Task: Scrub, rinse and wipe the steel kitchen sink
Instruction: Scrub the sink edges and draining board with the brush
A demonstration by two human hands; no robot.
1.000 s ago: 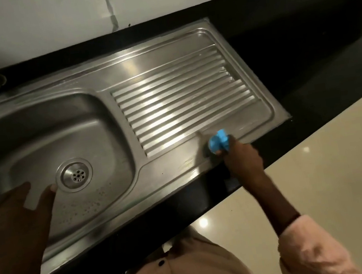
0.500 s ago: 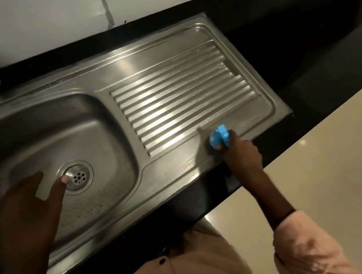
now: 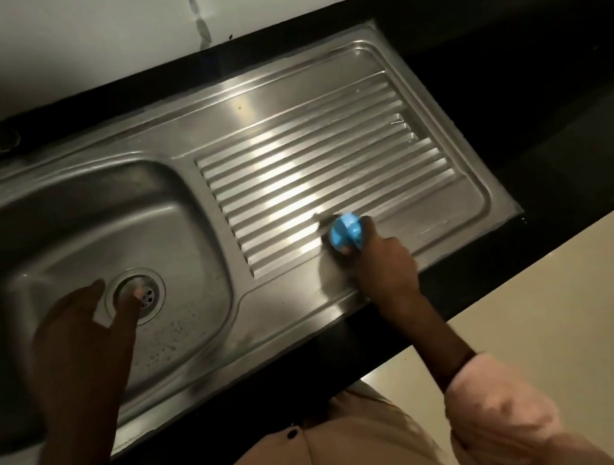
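While the steel sink lies sunk in the dark desk, its long axis runs from the basin at near left to the ribbed drainboard at far right. Near the sink's front edge, on the drainboard's lower ribs, the right hand keeps its grip curled round a blue scrubber pressed to the steel. Over the basin, beside the drain, the left hand spreads loose, holding nothing.
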